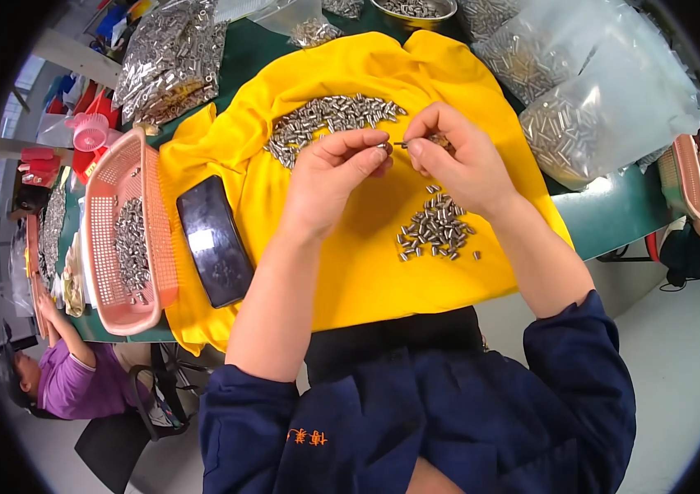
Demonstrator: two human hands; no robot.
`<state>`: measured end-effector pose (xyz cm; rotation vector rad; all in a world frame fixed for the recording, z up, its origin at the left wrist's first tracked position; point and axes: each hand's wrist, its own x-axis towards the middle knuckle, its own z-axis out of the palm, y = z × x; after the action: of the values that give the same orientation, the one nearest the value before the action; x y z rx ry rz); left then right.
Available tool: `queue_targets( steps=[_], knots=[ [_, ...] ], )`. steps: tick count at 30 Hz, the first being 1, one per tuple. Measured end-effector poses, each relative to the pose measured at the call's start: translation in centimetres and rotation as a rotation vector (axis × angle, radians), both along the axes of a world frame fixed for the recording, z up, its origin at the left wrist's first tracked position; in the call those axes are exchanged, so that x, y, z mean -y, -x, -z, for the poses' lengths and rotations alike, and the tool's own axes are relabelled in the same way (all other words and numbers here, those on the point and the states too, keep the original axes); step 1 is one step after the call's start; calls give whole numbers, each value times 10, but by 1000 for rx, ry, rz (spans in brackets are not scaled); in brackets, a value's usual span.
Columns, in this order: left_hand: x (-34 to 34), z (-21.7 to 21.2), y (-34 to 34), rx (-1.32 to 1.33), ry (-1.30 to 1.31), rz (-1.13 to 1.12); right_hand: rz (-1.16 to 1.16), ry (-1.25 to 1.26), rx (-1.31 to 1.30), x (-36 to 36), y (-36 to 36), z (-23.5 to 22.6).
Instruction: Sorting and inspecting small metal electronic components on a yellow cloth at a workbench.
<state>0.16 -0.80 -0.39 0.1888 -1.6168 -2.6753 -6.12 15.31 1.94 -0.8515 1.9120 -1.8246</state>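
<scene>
Over a yellow cloth [358, 280], my two hands meet fingertip to fingertip. My left hand [329, 177] is closed in a pinch on a small silver metal cylinder [382, 146]. Between the thumb and forefinger of my right hand [461, 165] sits a thin dark pin [401, 145], its tip pointing at the cylinder with a small gap between them. A large pile of metal cylinders [329, 115] lies on the cloth beyond my left hand. Below my right hand is a smaller pile of similar cylinders [439, 226].
Left of the cloth stands a pink plastic basket [165, 255] holding metal parts, with a black phone [215, 240] beside it. Bags of metal parts [170, 62] and a metal bowl [416, 10] line the back; another bag [564, 132] is at right. A person in purple [78, 379] sits at far left.
</scene>
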Motion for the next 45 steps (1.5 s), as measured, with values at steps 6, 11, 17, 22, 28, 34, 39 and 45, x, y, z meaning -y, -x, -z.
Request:
queue_targets(
  steps=[6, 11, 17, 22, 28, 34, 39, 45],
  knots=[
    [1, -1, -4, -87, 91, 37, -10, -40, -118, 3, -6, -2],
    [-2, -3, -6, -101, 99, 73, 13, 76, -235, 2, -5, 0],
    [-3, -2, -7, -76, 108, 55, 15, -40, -289, -1, -6, -3],
    [-2, -4, -7, -96, 79, 60, 17, 13, -277, 0, -5, -1],
    [-1, -3, -8, -96, 82, 63, 45, -48, -308, 2, -6, -3],
    [-3, -4, -6, -130, 322, 0, 75, -247, -595, 1, -12, -9],
    [-6, -7, -7, -117, 375, -26, 111, -200, -611, 4, -15, -1],
    [-6, -8, -6, -62, 720, -80, 74, -299, -603, 6, -9, 7]
  ],
)
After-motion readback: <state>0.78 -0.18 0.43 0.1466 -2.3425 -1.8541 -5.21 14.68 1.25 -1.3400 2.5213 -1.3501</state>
